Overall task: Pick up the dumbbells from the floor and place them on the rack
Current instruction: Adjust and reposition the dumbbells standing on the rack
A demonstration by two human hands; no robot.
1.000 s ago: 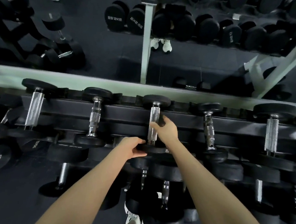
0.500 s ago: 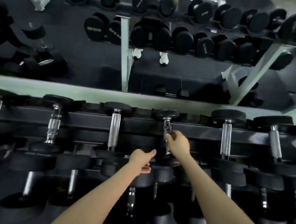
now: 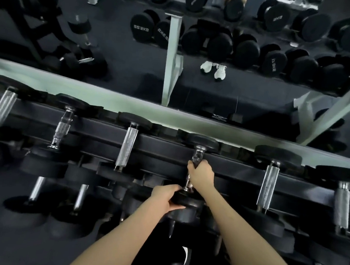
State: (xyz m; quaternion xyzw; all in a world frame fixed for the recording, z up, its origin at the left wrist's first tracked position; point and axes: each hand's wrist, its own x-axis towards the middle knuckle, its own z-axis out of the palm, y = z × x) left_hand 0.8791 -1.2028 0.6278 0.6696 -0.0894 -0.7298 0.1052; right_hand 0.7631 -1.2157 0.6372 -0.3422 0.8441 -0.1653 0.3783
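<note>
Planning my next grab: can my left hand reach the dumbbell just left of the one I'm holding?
Probably yes: its handle lies bare, nothing across it, though the left hand grips the head of the held dumbbell.

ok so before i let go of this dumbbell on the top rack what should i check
1. Right hand grips the handle of the dumbbell: ok.
2. Left hand holds its near head: ok.
3. Far head in line with the others at the back of the rack: ok.
4. Near head seated on the front rail: cannot tell, the left hand and the head itself hide it.
5. Apart from the left neighbour and the right neighbour: ok.
6. Left hand's fingers out from under the near head: cannot tell.
</note>
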